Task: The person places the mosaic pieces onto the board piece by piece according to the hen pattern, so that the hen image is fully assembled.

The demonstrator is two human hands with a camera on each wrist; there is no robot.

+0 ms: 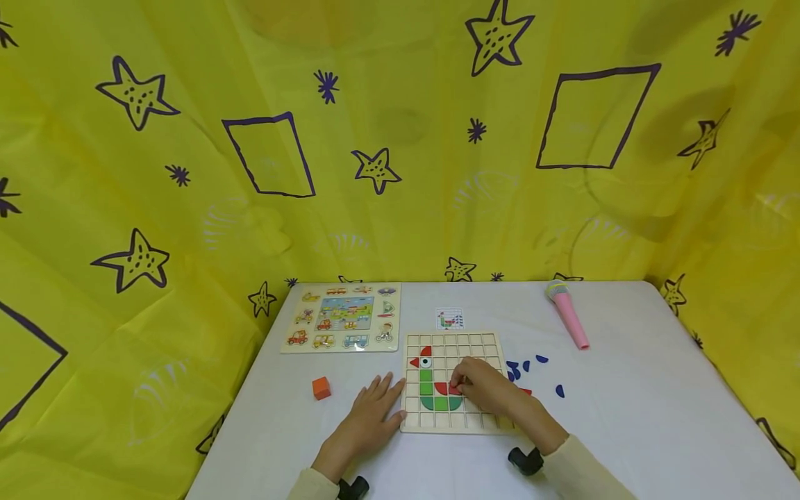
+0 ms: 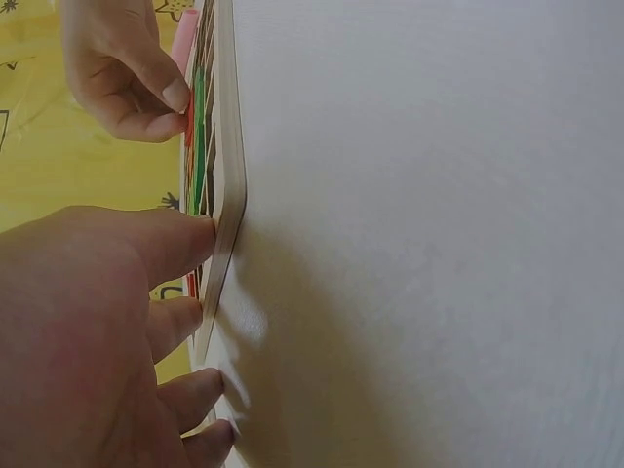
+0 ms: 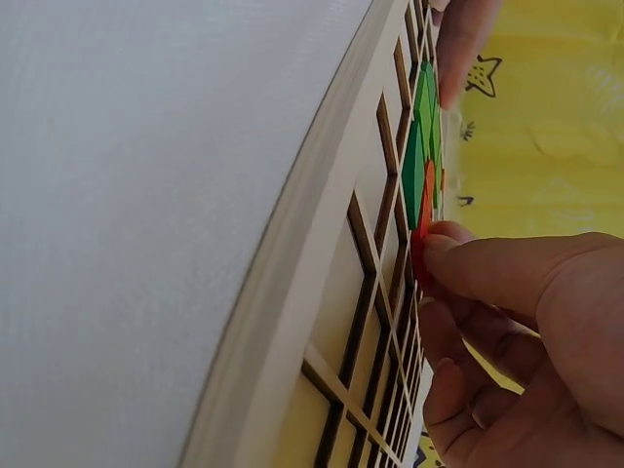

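Observation:
A wooden grid board (image 1: 487,421) lies on the table, with red and green pieces forming a bird shape in its cells. My right hand (image 1: 484,383) is over the middle of the board, pinching a red piece (image 3: 420,255) between thumb and fingertips, beside another red piece (image 1: 441,388) in a cell. The held piece's full outline is hidden by the fingers. My left hand (image 1: 371,415) lies with spread, fairly straight fingers at the board's left edge; in the left wrist view its thumb and index fingertip touch that edge.
Several dark blue pieces (image 1: 542,359) lie right of the board, and a red piece (image 1: 527,392) shows by the right forearm. Behind the board is a small picture card (image 1: 450,319). A vehicle puzzle (image 1: 340,347), an orange cube (image 1: 321,388) and a pink toy microphone (image 1: 570,319) stand around.

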